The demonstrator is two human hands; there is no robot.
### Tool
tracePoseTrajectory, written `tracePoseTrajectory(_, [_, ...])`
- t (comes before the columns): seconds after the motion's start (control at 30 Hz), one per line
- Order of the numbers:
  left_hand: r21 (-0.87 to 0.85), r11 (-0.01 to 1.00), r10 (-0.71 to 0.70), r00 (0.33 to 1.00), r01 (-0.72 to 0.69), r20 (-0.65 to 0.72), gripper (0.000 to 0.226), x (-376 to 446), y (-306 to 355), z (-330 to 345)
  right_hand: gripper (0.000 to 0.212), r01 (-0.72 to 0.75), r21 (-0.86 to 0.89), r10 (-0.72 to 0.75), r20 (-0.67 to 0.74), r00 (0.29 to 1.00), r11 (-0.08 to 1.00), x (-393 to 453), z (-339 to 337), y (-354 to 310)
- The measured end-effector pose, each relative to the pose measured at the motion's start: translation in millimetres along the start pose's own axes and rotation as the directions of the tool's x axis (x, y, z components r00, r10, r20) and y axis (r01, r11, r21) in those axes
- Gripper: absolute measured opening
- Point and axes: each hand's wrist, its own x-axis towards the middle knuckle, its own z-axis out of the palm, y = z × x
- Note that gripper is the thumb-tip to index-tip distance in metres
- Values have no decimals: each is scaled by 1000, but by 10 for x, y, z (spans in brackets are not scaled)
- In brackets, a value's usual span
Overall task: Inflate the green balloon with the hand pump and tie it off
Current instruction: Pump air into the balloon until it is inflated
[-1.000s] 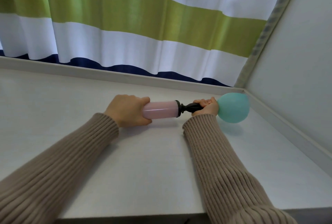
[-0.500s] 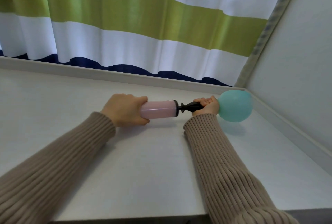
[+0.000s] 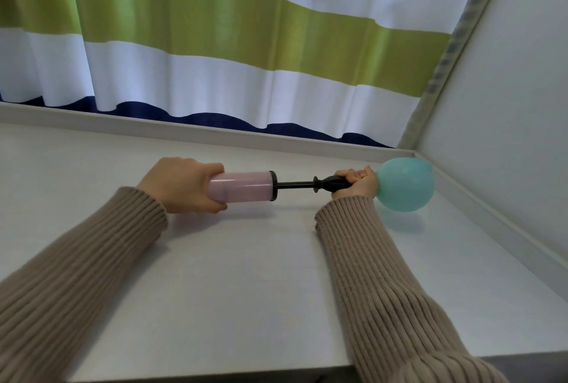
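Nearest the camera, two ribbed tan sleeves (image 3: pixel 381 287) reach forward over the white table (image 3: pixel 233 275), whose front edge runs along 6 o'clock. The left hand (image 3: pixel 181 184) is wrapped tight around the rear end of the hand pump's pink barrel (image 3: pixel 242 186), fingers curled over the top and thumb underneath. From the barrel's black cap a thin black rod (image 3: pixel 295 185) stands drawn out toward 3 o'clock, ending in the black nozzle piece (image 3: pixel 333 182). The right hand (image 3: pixel 358 182) is closed around that nozzle end; the balloon's neck is probably pinched inside this fist, though the fingers hide it. The green balloon (image 3: pixel 404 184) bulges directly out of the right hand at its 3 o'clock side, partly inflated, touching the knuckles and held just above the table. Beyond, a striped curtain (image 3: pixel 215 44) hangs from 9 to 1 o'clock, and a pale wall (image 3: pixel 507 106) stands at 2 o'clock.
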Motion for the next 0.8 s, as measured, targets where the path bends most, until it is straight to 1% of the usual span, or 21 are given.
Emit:
tracePoseTrajectory(0.1, [-29,999,25,999,-26,-20,42,126,286,95,44,-7,-70,6,-8,1000,997,-24,5,131])
tracePoseTrajectory(0.2, [-48,998,40,999,-42,-36,41,164,440,104,42,-16,-91,16,-8,1000,996,-36,15,171])
tracePoseTrajectory(0.27, [-70,997,18,1000,-19,-16,42,125,360,86,42,-15,-95,15,-3,1000,995,-26,19,138])
tracePoseTrajectory(0.37, [-47,998,-29,999,30,32,43,-12,87,38,45,-15,-57,15,6,1000,998,-1,11,83])
tracePoseTrajectory(0.5, [-37,997,-67,997,68,33,41,-128,-126,-52,45,-20,-24,20,8,1000,1000,27,2,38])
tracePoseTrajectory(0.57, [-24,999,-46,998,47,36,39,-78,-47,-58,45,-7,-16,7,7,1000,1000,44,5,11])
tracePoseTrajectory(0.67, [-29,1000,-9,1000,9,16,40,69,245,9,47,4,-53,-4,1,1000,999,29,5,66])
tracePoseTrajectory(0.73, [-41,999,3,1000,-4,-11,39,150,461,62,48,-2,-64,2,7,1000,998,13,5,121])
tracePoseTrajectory(0.8, [-56,998,10,1000,-11,-9,38,173,580,77,48,-15,-62,16,14,1000,998,19,2,120])
